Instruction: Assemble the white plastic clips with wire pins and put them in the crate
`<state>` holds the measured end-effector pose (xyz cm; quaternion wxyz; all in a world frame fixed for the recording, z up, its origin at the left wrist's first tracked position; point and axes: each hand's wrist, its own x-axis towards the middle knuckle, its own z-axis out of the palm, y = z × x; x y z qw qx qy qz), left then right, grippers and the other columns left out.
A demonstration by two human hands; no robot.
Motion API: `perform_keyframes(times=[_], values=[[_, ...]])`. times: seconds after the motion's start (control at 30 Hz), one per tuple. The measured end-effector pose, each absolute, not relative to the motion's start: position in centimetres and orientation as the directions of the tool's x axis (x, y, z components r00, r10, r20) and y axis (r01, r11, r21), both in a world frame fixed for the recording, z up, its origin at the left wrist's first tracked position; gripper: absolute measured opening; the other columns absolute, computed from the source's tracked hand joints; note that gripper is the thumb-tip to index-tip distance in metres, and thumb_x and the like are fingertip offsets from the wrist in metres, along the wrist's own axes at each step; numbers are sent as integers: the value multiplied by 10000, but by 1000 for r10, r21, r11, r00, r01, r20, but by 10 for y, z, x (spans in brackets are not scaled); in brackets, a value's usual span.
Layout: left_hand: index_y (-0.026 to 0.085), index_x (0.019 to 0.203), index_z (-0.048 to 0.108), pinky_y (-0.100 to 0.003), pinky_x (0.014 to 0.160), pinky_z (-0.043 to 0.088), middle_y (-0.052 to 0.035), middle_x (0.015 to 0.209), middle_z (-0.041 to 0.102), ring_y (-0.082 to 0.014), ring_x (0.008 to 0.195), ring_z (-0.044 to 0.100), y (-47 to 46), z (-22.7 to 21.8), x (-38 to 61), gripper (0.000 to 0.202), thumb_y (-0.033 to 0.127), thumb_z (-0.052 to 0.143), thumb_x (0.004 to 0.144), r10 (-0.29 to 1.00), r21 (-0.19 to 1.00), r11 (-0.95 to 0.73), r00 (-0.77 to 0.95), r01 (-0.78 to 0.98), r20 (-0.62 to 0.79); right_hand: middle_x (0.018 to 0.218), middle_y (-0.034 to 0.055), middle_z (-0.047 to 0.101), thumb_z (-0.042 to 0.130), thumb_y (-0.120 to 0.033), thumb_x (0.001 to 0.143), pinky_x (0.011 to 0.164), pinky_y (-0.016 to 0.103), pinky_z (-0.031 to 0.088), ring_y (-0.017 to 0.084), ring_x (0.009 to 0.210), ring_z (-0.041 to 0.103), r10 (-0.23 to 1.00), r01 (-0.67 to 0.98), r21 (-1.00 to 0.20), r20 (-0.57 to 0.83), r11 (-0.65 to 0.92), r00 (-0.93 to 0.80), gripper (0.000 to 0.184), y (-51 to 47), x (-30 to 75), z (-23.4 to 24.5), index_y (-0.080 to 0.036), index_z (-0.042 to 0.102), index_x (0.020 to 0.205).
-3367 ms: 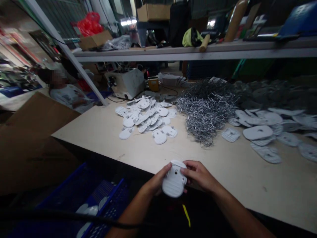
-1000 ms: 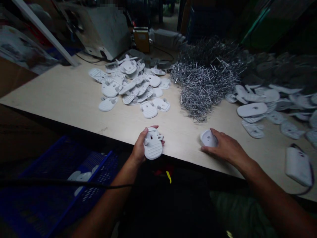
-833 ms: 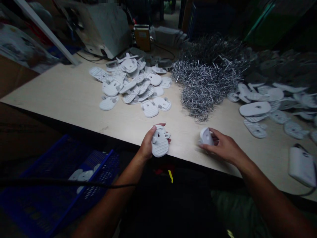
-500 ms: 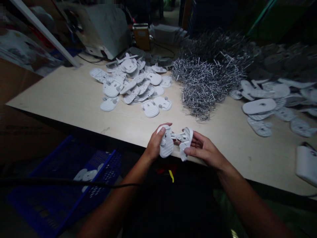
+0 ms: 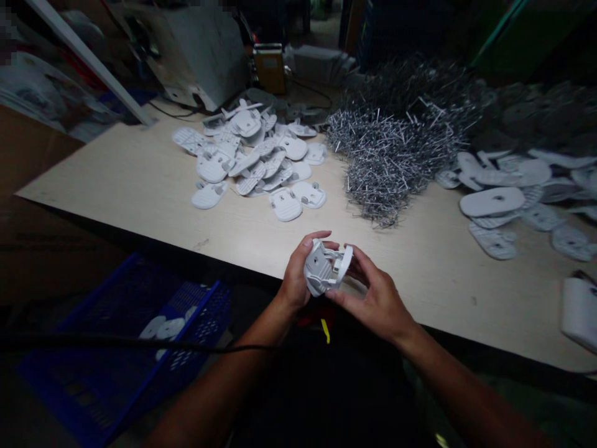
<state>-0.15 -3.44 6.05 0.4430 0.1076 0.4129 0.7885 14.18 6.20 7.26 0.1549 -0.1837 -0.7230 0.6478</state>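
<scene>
At the edge of the worktop [image 5: 140,186], one white plastic shell [image 5: 317,275] is gripped in the left hand [image 5: 295,283] and a second shell [image 5: 345,264] in the right hand [image 5: 379,305], tilted so their ends meet.

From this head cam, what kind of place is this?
Probably a small factory assembly bench: a heap of identical white plastic shells, a pile of metal pins on the worktable, and the left hand and right hand holding white parts together.
</scene>
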Motion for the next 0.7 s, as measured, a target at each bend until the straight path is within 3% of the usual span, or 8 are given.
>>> perform_keyframes(times=[0.13, 0.33, 0.5, 0.7], values=[[163, 1234, 658, -360, 846, 562, -123, 1083, 747, -251, 945, 720, -34, 70, 5, 452, 519, 573, 968, 774, 731, -312, -608, -607, -174, 1516, 41, 576, 865, -341, 867, 1202, 552, 452, 325, 1374, 573, 474, 54, -978, 49, 202, -879, 823, 53, 142, 86, -377, 424, 1561], [183, 1217, 670, -365, 882, 550, -119, 1125, 734, -264, 1007, 700, -42, 73, 14, 395, 488, 538, 1003, 759, 803, -298, -638, -516, -128, 1427, 65, 641, 866, -371, 857, 1103, 568, 523, 366, 1269, 634, 452, 93, -942, 66, 321, -890, 857, 52, 149, 93, -375, 401, 1577], [200, 1215, 649, -371, 830, 552, -106, 1104, 731, -272, 959, 698, -51, 77, 15, 366, 469, 505, 1012, 723, 846, -258, -674, -467, -152, 1382, 90, 668, 879, -409, 837, 1027, 565, 561, 369, 1179, 676, 441, 96, -923, 85, 372, -894, 920, 51, 147, 92, -360, 373, 1604], [210, 1165, 672, -330, 819, 529, -74, 1077, 716, -243, 944, 665, -59, 88, 9, 301, 411, 516, 1004, 642, 922, -226, -760, -315, -102, 1481, 81, 610, 871, -386, 851, 1123, 546, 506, 351, 1306, 616, 384, 43, -925, 114, 377, -916, 945, 44, 128, 94, -351, 342, 1633]])
